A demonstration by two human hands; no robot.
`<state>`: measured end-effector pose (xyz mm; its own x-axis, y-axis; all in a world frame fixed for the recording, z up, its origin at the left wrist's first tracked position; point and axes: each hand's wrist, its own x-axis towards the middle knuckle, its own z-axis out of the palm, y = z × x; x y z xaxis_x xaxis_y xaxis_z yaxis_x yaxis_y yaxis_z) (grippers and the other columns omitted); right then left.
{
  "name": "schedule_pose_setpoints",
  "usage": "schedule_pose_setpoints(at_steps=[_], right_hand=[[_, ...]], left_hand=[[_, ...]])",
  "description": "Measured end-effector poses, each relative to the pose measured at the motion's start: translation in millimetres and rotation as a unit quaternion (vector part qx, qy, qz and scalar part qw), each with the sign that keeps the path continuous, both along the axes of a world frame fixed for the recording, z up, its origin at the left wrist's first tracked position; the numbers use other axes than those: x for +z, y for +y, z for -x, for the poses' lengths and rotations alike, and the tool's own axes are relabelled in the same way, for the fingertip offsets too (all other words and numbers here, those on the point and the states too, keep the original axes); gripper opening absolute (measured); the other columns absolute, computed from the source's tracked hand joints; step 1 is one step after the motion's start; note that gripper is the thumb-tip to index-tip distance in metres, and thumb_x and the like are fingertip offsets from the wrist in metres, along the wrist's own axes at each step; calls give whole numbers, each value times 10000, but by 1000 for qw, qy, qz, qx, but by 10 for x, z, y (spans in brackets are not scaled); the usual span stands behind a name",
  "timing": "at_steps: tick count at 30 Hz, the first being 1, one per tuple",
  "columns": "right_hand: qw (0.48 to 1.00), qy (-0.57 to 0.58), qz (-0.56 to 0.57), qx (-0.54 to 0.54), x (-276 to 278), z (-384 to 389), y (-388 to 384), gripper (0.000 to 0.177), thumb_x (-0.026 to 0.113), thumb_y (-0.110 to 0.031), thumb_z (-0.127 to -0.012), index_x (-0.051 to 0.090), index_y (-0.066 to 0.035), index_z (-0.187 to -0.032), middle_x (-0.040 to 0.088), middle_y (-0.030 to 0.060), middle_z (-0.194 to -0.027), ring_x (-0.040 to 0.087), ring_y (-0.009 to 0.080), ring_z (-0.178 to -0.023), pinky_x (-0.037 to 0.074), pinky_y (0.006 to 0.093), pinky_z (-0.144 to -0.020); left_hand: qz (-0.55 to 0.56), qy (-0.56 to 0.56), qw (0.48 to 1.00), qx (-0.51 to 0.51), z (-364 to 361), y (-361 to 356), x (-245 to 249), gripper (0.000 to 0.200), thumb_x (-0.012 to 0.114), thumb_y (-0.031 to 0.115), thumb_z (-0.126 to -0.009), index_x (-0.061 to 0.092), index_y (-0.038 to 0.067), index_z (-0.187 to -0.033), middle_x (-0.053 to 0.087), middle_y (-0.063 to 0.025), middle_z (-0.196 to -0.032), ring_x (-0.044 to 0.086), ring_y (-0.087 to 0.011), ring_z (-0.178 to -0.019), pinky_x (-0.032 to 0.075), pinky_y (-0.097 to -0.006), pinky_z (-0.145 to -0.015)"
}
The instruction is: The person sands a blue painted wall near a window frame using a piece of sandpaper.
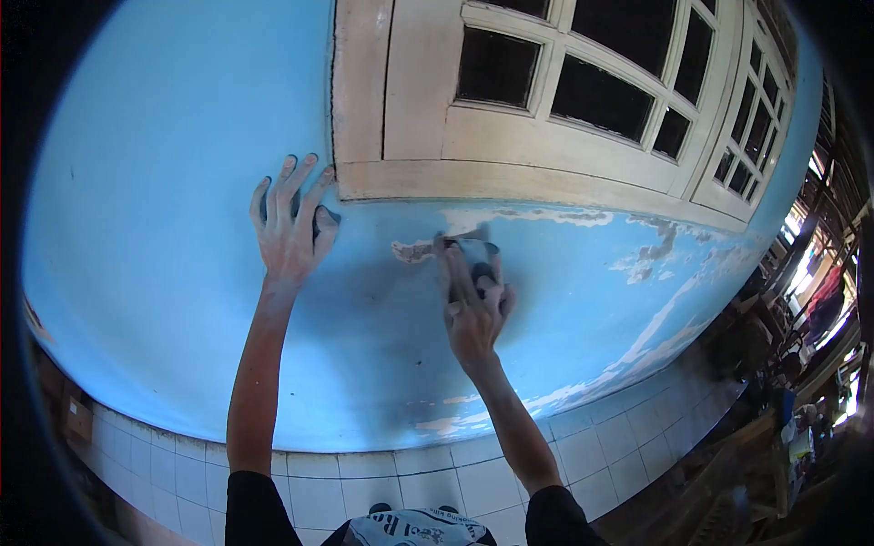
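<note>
My left hand [293, 227] rests against the blue wall [182, 200] with its fingers spread, just left of the window frame's lower corner. It holds nothing that I can see. Below the window, my right hand [473, 305] presses a small flat greyish piece that looks like sandpaper [475, 247] against the wall. Motion blurs this hand, and its fingers partly cover the piece. Right beside its fingertips is a bare patch [411, 252] where the paint has come off. Pale dust coats both hands.
A cream wooden window [546, 136] with dark panes juts above the hands. Peeling paint [651, 237] runs along the wall to the right. White tiles [364, 491] line the floor at the wall's foot. Assorted clutter [801, 437] stands at the far right.
</note>
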<state>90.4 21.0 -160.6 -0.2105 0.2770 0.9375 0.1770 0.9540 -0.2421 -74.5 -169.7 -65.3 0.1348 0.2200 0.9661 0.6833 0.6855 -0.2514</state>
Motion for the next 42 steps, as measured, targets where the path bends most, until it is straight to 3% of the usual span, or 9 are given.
schedule_pose_setpoints(at_steps=[2, 5, 11, 14, 21, 23, 26, 33, 42], right_hand=[[993, -41, -108, 3, -40, -3, 60, 529, 641, -109, -796, 589, -197, -1314, 531, -40, -1391, 490, 254, -1197, 316, 399, -884], [988, -58, -121, -73, 172, -72, 39, 530, 625, -124, -805, 578, -207, -1327, 508, -69, -1413, 479, 216, -1181, 308, 381, -882], [984, -86, -128, -88, -286, 55, 86, 533, 594, -145, -820, 568, -284, -1334, 483, -150, -1419, 440, 170, -1155, 308, 358, -873], [975, -75, -192, -81, 46, 60, 19, 504, 560, -132, -840, 581, -269, -1324, 528, -133, -1383, 445, 168, -1079, 273, 379, -888], [952, -66, -287, -78, 145, 48, 171, 443, 551, -170, -844, 623, -281, -1266, 516, -187, -1376, 449, 163, -1179, 300, 388, -839], [937, -84, -321, -104, 215, 76, 177, 471, 566, -176, -850, 584, -297, -1305, 468, -180, -1418, 475, 84, -974, 348, 338, -714], [939, -68, -330, -70, 76, 76, 261, 475, 590, -170, -829, 595, -267, -1294, 477, -180, -1409, 469, 89, -900, 358, 327, -697], [940, -70, -333, -28, 182, 160, 170, 474, 619, -156, -802, 605, -203, -1274, 515, -130, -1380, 491, 95, -917, 380, 325, -704], [946, -52, -317, -53, 273, 131, 249, 411, 582, -185, -835, 635, -238, -1240, 537, -155, -1352, 521, 132, -1126, 350, 381, -808]], left_hand=[[2, -7, 1000, -1, -7, -12, 9, 459, 467, 89, -830, 546, 162, -1276, 491, -45, -1389, 413, -234, -1328, 271, -511, -1081], [1, 4, 1000, 4, 5, -7, 10, 467, 467, 82, -822, 542, 161, -1276, 489, -50, -1389, 422, -234, -1320, 266, -513, -1083], [3, 8, 1000, 10, -4, -5, 10, 462, 461, 85, -829, 535, 149, -1280, 491, -68, -1383, 444, -251, -1305, 261, -514, -1083], [3, 10, 1000, 10, -10, 1, 17, 458, 452, 81, -832, 535, 144, -1278, 491, -73, -1382, 439, -261, -1310, 261, -515, -1083], [7, 7, 1000, 30, 1, 0, -17, 464, 456, 82, -828, 535, 138, -1282, 490, -73, -1383, 426, -263, -1319, 258, -520, -1084], [5, 14, 1000, 18, -10, 4, 17, 461, 457, 84, -827, 538, 133, -1278, 491, -81, -1379, 421, -265, -1321, 258, -524, -1083], [4, 14, 1000, 23, -9, 5, 10, 452, 457, 84, -829, 540, 127, -1272, 492, -92, -1374, 415, -269, -1323, 262, -526, -1079], [10, 24, 999, 36, 12, -41, 39, 433, 449, 116, -846, 553, 105, -1265, 494, -105, -1367, 415, -279, -1320, 266, -521, -1074], [7, 20, 999, 38, 28, -16, 26, 415, 437, 148, -868, 560, 96, -1261, 487, -115, -1387, 419, -291, -1315, 261, -511, -1069]])
